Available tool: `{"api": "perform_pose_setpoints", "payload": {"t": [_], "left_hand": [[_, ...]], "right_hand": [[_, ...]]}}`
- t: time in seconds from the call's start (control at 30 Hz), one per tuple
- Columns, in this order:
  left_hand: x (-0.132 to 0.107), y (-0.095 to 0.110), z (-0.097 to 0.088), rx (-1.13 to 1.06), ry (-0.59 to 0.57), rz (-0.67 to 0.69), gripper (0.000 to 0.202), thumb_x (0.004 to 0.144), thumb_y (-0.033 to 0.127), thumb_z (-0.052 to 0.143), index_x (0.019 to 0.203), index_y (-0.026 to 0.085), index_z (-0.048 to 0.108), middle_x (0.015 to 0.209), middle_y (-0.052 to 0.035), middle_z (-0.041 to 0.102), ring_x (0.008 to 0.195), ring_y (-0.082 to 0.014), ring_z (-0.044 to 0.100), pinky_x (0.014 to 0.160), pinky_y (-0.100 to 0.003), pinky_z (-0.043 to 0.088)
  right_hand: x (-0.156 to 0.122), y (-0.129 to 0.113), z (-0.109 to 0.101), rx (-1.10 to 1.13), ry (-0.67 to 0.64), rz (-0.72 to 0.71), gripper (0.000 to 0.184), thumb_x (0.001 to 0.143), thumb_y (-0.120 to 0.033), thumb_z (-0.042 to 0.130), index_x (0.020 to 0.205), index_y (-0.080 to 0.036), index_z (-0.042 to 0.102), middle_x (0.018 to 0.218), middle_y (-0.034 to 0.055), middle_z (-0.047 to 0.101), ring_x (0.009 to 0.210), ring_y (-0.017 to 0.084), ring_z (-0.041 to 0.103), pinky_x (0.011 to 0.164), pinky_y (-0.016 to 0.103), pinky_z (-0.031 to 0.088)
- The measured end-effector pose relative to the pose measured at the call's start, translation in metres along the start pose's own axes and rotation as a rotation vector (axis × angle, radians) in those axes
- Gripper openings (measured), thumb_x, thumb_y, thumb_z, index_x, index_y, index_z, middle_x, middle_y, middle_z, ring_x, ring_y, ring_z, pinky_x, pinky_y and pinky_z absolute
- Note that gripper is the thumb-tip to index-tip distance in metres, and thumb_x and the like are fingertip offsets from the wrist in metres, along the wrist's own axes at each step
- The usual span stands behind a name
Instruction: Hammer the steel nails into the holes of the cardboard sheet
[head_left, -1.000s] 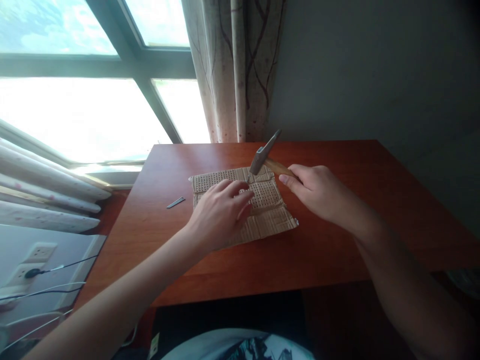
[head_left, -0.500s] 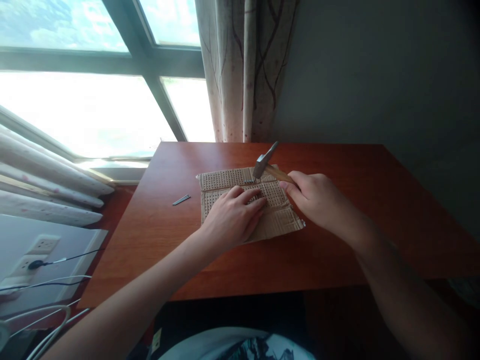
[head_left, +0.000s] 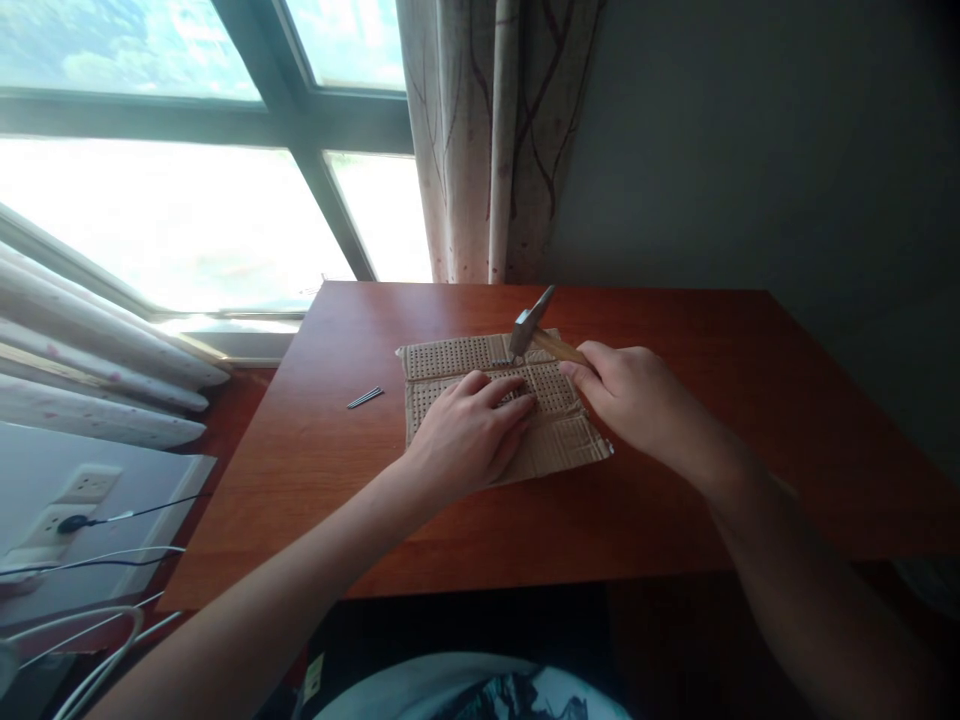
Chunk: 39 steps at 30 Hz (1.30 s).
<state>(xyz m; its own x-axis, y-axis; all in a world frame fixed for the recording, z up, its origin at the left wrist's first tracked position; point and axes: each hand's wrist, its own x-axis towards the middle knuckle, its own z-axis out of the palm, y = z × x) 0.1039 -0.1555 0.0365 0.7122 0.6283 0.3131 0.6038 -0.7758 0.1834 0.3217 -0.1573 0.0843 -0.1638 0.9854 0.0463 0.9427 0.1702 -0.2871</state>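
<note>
1. Your card (head_left: 555, 392) lies on the table (head_left: 585, 530) between your two arms, near edge towards you.
2. Done, as far as shows: small holes in close rows cover much of the far-left panel and the middle band.
3. Left without visible holes: the near strip and, it seems, much of the far-right patch – what lies under your left hand (head_left: 469, 425) is hidden.
4. That hand lies palm down on the card, fingers loosely stretched and a little bent; you show nothing gripped, though the underside is out of view.
5. Your right hand (head_left: 630, 388) is closed round the handle of the hammer (head_left: 547, 343). Its head is low over the far part of the card – contact can't be told, nor whether a nail stands beneath.
6. A few nails (head_left: 365, 397) lie together on the table, left of the card and apart from it.
</note>
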Motion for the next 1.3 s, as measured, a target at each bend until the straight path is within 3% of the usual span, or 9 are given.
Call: {"api": "perform_pose_setpoints", "payload": {"t": [0.47, 0.6, 0.87, 1.07, 1.3], "left_hand": [[0.0, -0.001, 0.0, -0.01, 0.0, -0.014, 0.034, 0.101, 0.031, 0.046, 0.125, 0.021, 0.067, 0.136, -0.0065, 0.063, 0.102, -0.0259, 0.057, 0.092, -0.045, 0.051], [0.0, -0.001, -0.003, -0.02, -0.026, -0.012, 0.035, 0.101, 0.031, 0.046, 0.127, 0.02, 0.066, 0.136, -0.008, 0.062, 0.103, -0.0258, 0.057, 0.093, -0.044, 0.051], [-0.01, 0.021, -0.019, 0.04, -0.148, 0.045, 0.051, 0.096, 0.054, 0.053, 0.135, 0.022, 0.059, 0.146, -0.0107, 0.055, 0.126, -0.0352, 0.05, 0.101, -0.055, 0.044], [-0.021, 0.028, -0.014, 0.121, -0.176, 0.116, 0.044, 0.098, 0.023, 0.048, 0.141, 0.017, 0.054, 0.155, -0.0127, 0.046, 0.14, -0.0313, 0.044, 0.113, -0.051, 0.037], [-0.03, 0.02, -0.019, 0.11, -0.06, 0.136, 0.046, 0.099, 0.02, 0.045, 0.144, 0.016, 0.053, 0.154, -0.0111, 0.048, 0.139, -0.0289, 0.048, 0.113, -0.048, 0.042]], "right_hand": [[-0.001, 0.001, 0.005, -0.003, -0.033, 0.009, 0.028, 0.101, -0.038, 0.042, 0.081, -0.021, 0.053, 0.072, 0.0057, 0.065, 0.066, 0.02, 0.059, 0.059, 0.032, 0.027], [-0.003, 0.005, 0.005, 0.043, 0.031, 0.017, 0.028, 0.1, -0.038, 0.044, 0.077, -0.022, 0.049, 0.067, 0.0029, 0.059, 0.062, 0.018, 0.054, 0.059, 0.031, 0.027], [-0.01, 0.023, 0.0, 0.231, 0.13, 0.069, 0.032, 0.099, -0.04, 0.047, 0.071, -0.023, 0.046, 0.06, -0.0013, 0.053, 0.055, 0.014, 0.046, 0.056, 0.03, 0.028], [-0.018, 0.031, 0.002, 0.276, 0.115, 0.114, 0.031, 0.098, -0.04, 0.048, 0.073, -0.022, 0.05, 0.063, -0.0001, 0.057, 0.057, 0.016, 0.051, 0.056, 0.03, 0.029], [-0.029, 0.036, 0.001, 0.338, 0.139, 0.173, 0.036, 0.099, -0.046, 0.048, 0.072, -0.023, 0.05, 0.058, -0.002, 0.052, 0.052, 0.014, 0.046, 0.054, 0.03, 0.027]]}}
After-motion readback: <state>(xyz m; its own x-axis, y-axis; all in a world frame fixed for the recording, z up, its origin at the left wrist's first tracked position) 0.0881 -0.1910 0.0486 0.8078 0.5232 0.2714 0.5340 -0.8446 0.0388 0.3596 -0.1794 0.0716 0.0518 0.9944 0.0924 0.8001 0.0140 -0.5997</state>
